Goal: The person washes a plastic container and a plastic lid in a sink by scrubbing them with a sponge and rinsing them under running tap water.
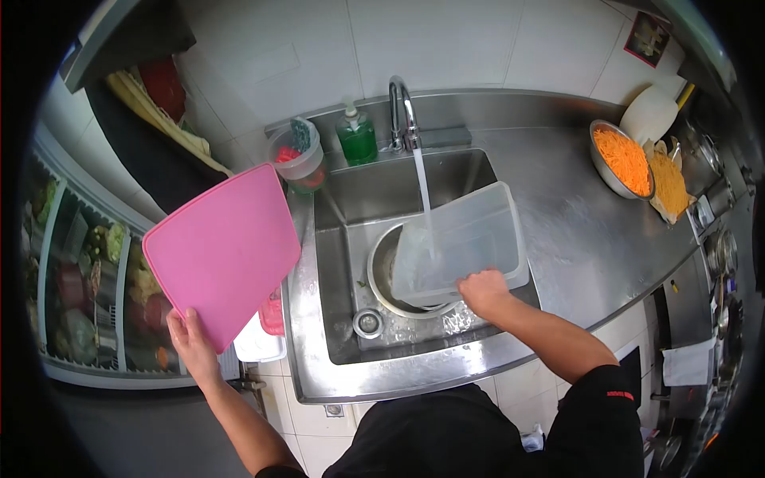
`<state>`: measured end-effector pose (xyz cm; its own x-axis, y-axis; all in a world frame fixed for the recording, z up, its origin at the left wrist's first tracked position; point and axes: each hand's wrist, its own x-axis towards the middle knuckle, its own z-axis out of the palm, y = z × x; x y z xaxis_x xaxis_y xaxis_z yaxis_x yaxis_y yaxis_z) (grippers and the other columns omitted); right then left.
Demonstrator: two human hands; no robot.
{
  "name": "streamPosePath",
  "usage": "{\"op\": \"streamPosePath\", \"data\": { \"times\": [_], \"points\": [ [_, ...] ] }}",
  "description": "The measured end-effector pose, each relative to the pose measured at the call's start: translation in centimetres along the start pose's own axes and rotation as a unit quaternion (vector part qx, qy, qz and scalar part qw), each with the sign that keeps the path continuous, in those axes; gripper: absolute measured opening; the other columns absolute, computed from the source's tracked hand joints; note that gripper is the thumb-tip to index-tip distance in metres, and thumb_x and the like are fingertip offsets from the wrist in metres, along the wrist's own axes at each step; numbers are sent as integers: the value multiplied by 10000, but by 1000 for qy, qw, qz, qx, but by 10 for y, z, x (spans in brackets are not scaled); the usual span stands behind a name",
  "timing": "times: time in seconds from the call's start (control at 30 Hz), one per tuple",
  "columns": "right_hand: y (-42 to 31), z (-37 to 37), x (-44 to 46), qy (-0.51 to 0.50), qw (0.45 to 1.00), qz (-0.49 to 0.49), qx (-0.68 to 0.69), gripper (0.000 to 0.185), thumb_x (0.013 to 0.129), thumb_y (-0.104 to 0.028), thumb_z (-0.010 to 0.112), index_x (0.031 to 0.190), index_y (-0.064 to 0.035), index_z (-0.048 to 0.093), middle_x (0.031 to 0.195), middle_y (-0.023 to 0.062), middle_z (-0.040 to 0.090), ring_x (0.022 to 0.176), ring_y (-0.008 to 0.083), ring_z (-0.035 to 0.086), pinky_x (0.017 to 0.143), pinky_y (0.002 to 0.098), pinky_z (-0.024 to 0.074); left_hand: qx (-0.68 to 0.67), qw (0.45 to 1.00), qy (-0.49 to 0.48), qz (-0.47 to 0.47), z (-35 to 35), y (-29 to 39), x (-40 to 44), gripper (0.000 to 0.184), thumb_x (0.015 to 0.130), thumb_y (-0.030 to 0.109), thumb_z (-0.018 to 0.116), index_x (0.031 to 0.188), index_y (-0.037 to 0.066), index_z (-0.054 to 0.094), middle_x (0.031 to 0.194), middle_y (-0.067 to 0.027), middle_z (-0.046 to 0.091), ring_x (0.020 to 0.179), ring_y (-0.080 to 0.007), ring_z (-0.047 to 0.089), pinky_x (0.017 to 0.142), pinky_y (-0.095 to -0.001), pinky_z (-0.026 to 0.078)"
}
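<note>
Tilted over the sink [339,323], a translucent plastic container [474,231] catches running water from the faucet [405,119]. My right hand [484,295] is closed on its near rim. Part of the container overlaps a round metal bowl [381,275] that stands in the basin. Off to the left, my left hand [190,338] grips the lower corner of a flat pink plastic sheet with a thin rim, which looks like a lid [227,251]. The lid is held up beside the sink's left edge, apart from the container.
A green soap bottle [356,137] and a clear tub [296,155] stand behind the sink. On the right counter is a metal bowl of shredded orange food [623,163]. A glass-fronted fridge [96,295] is at left, near the lid. The drain [367,323] shows.
</note>
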<state>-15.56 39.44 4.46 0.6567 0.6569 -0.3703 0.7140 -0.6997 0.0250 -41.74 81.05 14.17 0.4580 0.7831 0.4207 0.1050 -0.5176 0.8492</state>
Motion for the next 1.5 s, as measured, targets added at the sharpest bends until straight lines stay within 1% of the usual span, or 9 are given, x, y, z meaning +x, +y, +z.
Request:
{"op": "streamPosePath", "data": {
  "times": [0.2,0.3,0.53,0.73,0.93,1.03,1.23,1.43,1.5],
  "points": [
    [-15,-17,-5,-50,997,-32,-48,172,861,-148,561,940,-144,713,871,100,732,857,268,716,815,425,483,-31,999,19,-37,-5,-20,1,219,1017,245,538,985,29,555,957,-19,517,897,-109,471,836,-275,402],
    [-4,-6,-4,42,996,-65,-38,153,880,-167,561,922,-153,708,854,80,731,839,260,712,805,431,478,-82,996,2,-47,-8,-29,4,214,1017,248,539,1008,35,562,978,-18,523,915,-111,485,843,-277,409],
    [15,-7,11,165,959,35,228,270,914,-354,591,871,-99,669,879,136,708,885,337,675,792,452,486,-62,997,7,-43,-5,-18,3,214,1016,257,542,999,43,552,963,-17,531,894,-104,487,816,-266,414],
    [43,47,82,166,833,218,481,482,933,-457,541,942,7,671,904,217,694,892,366,667,810,422,509,-86,994,2,-64,-3,-16,7,207,1016,251,541,1006,44,539,927,-15,539,865,-91,491,787,-256,413],
    [56,103,102,179,514,258,798,564,941,-492,528,1184,2,647,1072,118,693,966,271,662,862,387,520,-89,994,10,-68,1,9,-4,191,1015,228,540,1049,41,545,957,-21,582,889,-81,521,823,-246,426],
    [60,133,104,205,398,220,867,610,946,-517,501,1281,-13,576,1170,134,653,1021,265,644,888,400,525,-104,992,14,-68,-5,6,-9,188,1014,224,542,1052,40,547,969,-20,589,895,-80,527,834,-243,428],
    [71,186,107,263,275,139,914,686,952,-551,485,1345,11,495,1252,138,605,1089,293,612,916,439,518,-123,989,13,-76,-18,-8,-15,161,1019,223,536,1018,62,541,929,6,567,861,-62,504,804,-228,418],
    [69,141,77,275,272,145,911,615,928,-481,597,1300,5,531,1197,128,629,1031,280,634,865,432,530,-131,988,0,-78,-20,-8,-17,154,1027,225,524,994,75,532,915,20,555,847,-44,485,770,-219,411],
    [78,134,66,215,407,136,877,552,903,-415,665,1246,8,575,1103,110,662,935,223,645,789,387,531,-132,988,6,-77,-19,-10,-18,155,1026,221,523,998,69,534,923,13,554,849,-53,489,770,-226,413]
  ]
}}
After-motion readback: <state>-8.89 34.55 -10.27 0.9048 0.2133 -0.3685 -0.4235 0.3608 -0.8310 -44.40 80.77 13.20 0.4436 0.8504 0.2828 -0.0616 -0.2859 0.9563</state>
